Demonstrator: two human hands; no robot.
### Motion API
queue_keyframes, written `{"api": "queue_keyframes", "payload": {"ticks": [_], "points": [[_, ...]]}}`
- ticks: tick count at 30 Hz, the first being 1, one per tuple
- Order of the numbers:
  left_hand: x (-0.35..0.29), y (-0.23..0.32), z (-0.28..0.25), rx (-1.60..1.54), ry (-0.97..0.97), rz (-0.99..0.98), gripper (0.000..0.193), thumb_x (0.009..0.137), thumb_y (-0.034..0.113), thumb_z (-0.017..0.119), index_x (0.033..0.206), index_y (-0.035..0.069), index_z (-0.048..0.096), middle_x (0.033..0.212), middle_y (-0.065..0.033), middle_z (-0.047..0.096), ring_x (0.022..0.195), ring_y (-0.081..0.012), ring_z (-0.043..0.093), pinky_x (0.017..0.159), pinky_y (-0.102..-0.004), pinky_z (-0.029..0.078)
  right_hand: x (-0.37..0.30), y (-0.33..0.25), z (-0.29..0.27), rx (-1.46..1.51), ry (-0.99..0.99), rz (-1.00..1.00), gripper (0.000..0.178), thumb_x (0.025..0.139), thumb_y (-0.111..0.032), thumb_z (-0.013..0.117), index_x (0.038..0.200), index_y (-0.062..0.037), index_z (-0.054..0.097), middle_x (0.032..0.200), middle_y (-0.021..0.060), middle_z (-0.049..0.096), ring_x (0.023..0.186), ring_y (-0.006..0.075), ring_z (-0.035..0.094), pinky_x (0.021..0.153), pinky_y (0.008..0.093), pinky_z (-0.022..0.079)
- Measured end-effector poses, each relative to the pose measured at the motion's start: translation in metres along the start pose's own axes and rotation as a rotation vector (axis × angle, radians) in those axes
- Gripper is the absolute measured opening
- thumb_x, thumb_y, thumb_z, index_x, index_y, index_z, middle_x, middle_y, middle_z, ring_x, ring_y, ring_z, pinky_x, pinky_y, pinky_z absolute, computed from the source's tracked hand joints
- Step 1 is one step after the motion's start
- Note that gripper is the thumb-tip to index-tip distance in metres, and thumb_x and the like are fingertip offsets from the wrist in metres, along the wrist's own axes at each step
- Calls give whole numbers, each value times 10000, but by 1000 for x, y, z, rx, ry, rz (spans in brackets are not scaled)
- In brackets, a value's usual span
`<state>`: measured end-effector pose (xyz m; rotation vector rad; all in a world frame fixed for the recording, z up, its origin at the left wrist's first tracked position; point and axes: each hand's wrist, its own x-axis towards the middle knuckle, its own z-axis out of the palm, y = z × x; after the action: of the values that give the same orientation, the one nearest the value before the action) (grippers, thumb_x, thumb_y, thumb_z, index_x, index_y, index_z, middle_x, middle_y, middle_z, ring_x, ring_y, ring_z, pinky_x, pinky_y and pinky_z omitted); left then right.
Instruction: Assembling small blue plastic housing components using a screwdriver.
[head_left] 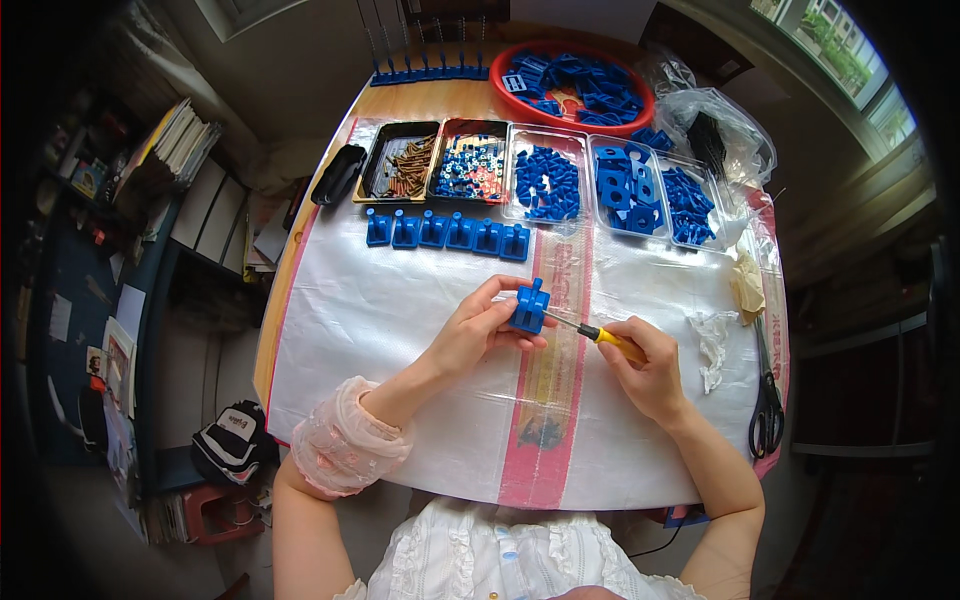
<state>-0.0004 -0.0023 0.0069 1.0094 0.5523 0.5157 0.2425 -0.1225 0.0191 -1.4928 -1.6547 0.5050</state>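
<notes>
Over the middle of the table, my left hand point(478, 328) grips a small blue plastic bracket-like part point(529, 306) between thumb and fingers. A screwdriver point(618, 344) with a yellow and black handle is held in my right hand point(646, 372), fingers wrapped round the handle. Its metal shaft points left, and the tip meets the right side of the blue part. Whether a screw sits at the tip is too small to make out. Beyond my left hand, several similar blue assemblies point(460, 232) stand in a row.
Behind the row are a tray of brass-coloured screws point(408, 166), a tray of small nuts point(473, 162) and clear boxes of blue parts point(548, 184). A red basin point(645, 108) stands farther back. Black scissors point(767, 415) and crumpled white tissue point(712, 345) lie at right.
</notes>
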Motion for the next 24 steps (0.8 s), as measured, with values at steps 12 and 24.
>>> {"api": "queue_keyframes", "payload": {"ticks": [12, 24], "points": [[1, -4, -2, -16, -50, 7, 393, 1105, 280, 386, 1409, 33, 423, 1218, -238, 661, 971, -208, 717, 902, -329, 578, -1, 4, 1, 16, 14, -13, 159, 833, -6, 771, 968, 9, 687, 830, 121, 685, 709, 209, 700, 617, 288, 538], [-1, 7, 2, -108, -73, -58, 364, 1108, 286, 383, 1386, 58, 436, 1244, -272, 649, 991, -243, 735, 881, -312, 598, -2, 2, 0, -16, 32, -30, 185, 833, 47, 753, 1003, 2, 696, 844, 88, 684, 683, 128, 634, 564, 235, 489]]}}
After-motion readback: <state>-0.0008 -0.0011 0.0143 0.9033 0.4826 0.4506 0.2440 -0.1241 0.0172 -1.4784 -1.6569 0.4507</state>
